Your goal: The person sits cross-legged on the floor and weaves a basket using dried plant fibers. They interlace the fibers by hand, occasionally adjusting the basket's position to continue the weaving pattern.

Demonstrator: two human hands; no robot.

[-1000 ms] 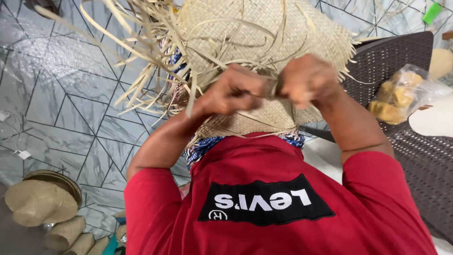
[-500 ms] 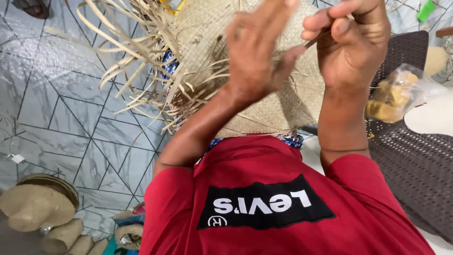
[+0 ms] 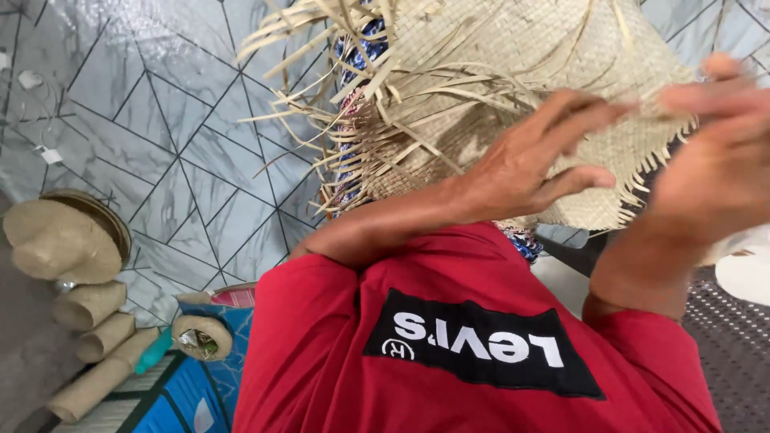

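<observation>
The left hand (image 3: 537, 164) lies with fingers stretched out and loosely spread across the woven straw piece (image 3: 497, 96), palm against the weave, gripping nothing that can be made out. The right hand (image 3: 714, 152) is blurred at the frame's right edge; its fingers reach to the frayed rim of the straw piece and seem to pinch it, though whether they actually close on a strand cannot be told. The straw piece sits in front of the person's chest, above the lap, its loose strips fanning out to the left and upward, with blue patterned cloth (image 3: 353, 120) showing behind the strips.

Half a second ago both hands were raised higher, the right one pinching a thin strand up near the top of the view and the left one open beside it; now both have come down onto the weave and the straw piece fills more of the upper frame. A second ago the two fists were close together at the rim.

Below is the red shirt (image 3: 449, 353). To the right a dark woven surface (image 3: 730, 361) carries a white plate (image 3: 746, 273), only partly seen. The tiled floor (image 3: 160, 120), grey with dark lines, spreads to the left, where a finished straw hat (image 3: 60, 236) and rolled straw bundles (image 3: 96, 337) lie near a blue box (image 3: 176, 401)
</observation>
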